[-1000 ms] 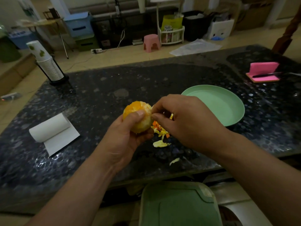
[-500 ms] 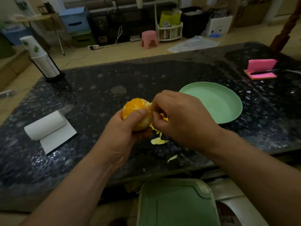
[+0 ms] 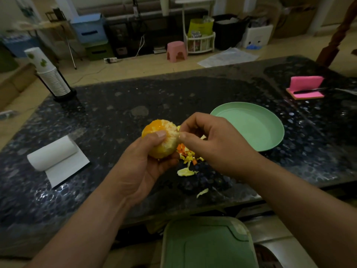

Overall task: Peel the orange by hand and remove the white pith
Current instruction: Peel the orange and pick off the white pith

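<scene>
My left hand (image 3: 141, 167) grips a mostly peeled orange (image 3: 161, 138) above the dark stone table (image 3: 108, 120), thumb across its front. Bare orange flesh shows at the fruit's top left, and pale pith covers the rest. At the orange's right side, my right hand (image 3: 210, 144) pinches a small bit of pith or peel between thumb and forefinger. Below both hands a pile of orange and yellowish peel scraps (image 3: 188, 159) lies on the table, with one stray scrap (image 3: 202, 192) nearer the front edge.
A green plate (image 3: 251, 124) lies right of my hands. A paper towel roll (image 3: 54, 155) lies at the left, a stack of paper cups (image 3: 50, 74) far left, a pink sponge with a knife (image 3: 307, 88) far right. A green board (image 3: 206, 244) sits below the table's front edge.
The right hand has shifted slightly along the orange's right side, still picking at it. The left hand has turned the orange a little. More of the scrap pile shows below the hands.
</scene>
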The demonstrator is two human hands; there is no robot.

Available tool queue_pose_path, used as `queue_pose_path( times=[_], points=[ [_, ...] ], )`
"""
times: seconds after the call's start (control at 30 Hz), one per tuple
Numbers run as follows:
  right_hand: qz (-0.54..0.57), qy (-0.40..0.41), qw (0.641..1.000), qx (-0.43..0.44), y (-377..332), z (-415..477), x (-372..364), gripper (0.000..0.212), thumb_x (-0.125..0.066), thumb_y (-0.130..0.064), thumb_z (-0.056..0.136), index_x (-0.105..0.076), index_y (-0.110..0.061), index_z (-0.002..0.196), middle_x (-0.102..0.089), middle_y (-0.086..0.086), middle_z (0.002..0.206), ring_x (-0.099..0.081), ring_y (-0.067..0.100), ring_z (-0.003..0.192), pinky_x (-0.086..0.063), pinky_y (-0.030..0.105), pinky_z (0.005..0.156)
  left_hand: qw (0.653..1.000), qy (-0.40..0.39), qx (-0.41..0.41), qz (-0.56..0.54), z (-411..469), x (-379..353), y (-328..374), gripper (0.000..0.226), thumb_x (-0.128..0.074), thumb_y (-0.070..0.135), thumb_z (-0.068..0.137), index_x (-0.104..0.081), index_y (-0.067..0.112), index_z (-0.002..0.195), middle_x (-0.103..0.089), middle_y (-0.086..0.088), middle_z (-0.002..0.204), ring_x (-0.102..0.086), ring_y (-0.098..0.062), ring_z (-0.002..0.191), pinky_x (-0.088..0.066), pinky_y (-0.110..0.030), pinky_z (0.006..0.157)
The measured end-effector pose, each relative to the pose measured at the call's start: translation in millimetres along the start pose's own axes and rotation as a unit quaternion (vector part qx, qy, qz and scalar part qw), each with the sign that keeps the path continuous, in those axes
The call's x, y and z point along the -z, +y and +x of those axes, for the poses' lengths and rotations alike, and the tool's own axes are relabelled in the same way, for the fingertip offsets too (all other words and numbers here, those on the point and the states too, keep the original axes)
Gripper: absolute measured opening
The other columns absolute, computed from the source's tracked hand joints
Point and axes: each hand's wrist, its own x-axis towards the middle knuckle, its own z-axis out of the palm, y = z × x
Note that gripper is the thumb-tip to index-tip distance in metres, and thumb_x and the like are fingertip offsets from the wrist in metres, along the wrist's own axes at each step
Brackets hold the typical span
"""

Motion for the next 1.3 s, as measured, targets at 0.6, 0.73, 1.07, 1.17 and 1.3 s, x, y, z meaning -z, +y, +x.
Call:
queue_pose_path(
  times=[0.6, 0.73, 1.07, 1.17, 1.3],
  points=[
    [-0.049, 0.037, 0.998, -0.009, -4, 3, -10, 0.015, -0.071, -0.019, 0.092, -0.062, -0.023, 0.08, -0.066, -0.005, 0.075, -0.061, 0.011, 0.07, -0.05, 0.028, 0.061, 0.996, 0.031, -0.06, 0.056, 3, -6, -2, 0.05, -0.075, 0.025, 0.077, -0.067, 0.011, 0.125, -0.078, -0.011, 0.109, -0.075, -0.027, 0.092, -0.065, -0.035, 0.073],
    [-0.045, 0.064, 0.997, -0.007, -7, 3, -12, 0.014, -0.072, -0.018, 0.087, -0.063, -0.023, 0.078, -0.065, -0.005, 0.072, -0.06, 0.011, 0.068, -0.048, 0.024, 0.058, 0.997, 0.024, -0.056, 0.041, 4, -7, -2, 0.047, -0.071, 0.026, 0.077, -0.069, 0.009, 0.121, -0.078, -0.012, 0.109, -0.074, -0.027, 0.091, -0.065, -0.034, 0.071],
    [0.011, 0.072, 0.997, -0.018, -4, 5, -12, 0.016, -0.072, -0.011, 0.088, -0.063, -0.019, 0.077, -0.063, 0.001, 0.071, -0.053, 0.006, 0.064, -0.046, 0.026, 0.057, 0.999, 0.005, -0.034, -0.007, 4, -3, -1, 0.049, -0.069, 0.027, 0.08, -0.069, 0.002, 0.122, -0.073, -0.017, 0.107, -0.072, -0.024, 0.081, -0.062, -0.031, 0.065],
    [0.021, 0.072, 0.997, -0.019, -5, 7, -13, 0.015, -0.072, -0.01, 0.089, -0.064, -0.017, 0.078, -0.064, 0.003, 0.073, -0.053, 0.006, 0.063, -0.045, 0.024, 0.056, 0.999, -0.008, -0.021, -0.028, 2, -2, 0, 0.042, -0.069, 0.026, 0.08, -0.074, 0.004, 0.115, -0.072, -0.018, 0.104, -0.07, -0.023, 0.077, -0.062, -0.03, 0.064],
    [0.039, 0.077, 0.996, -0.021, -4, 9, -14, 0.012, -0.072, -0.01, 0.089, -0.065, -0.014, 0.08, -0.064, 0.008, 0.074, -0.052, 0.008, 0.063, -0.046, 0.03, 0.056, 0.998, -0.022, -0.009, -0.057, -1, -2, 2, 0.041, -0.068, 0.027, 0.081, -0.073, 0.005, 0.115, -0.074, -0.015, 0.1, -0.069, -0.022, 0.073, -0.061, -0.029, 0.062]
  ],
)
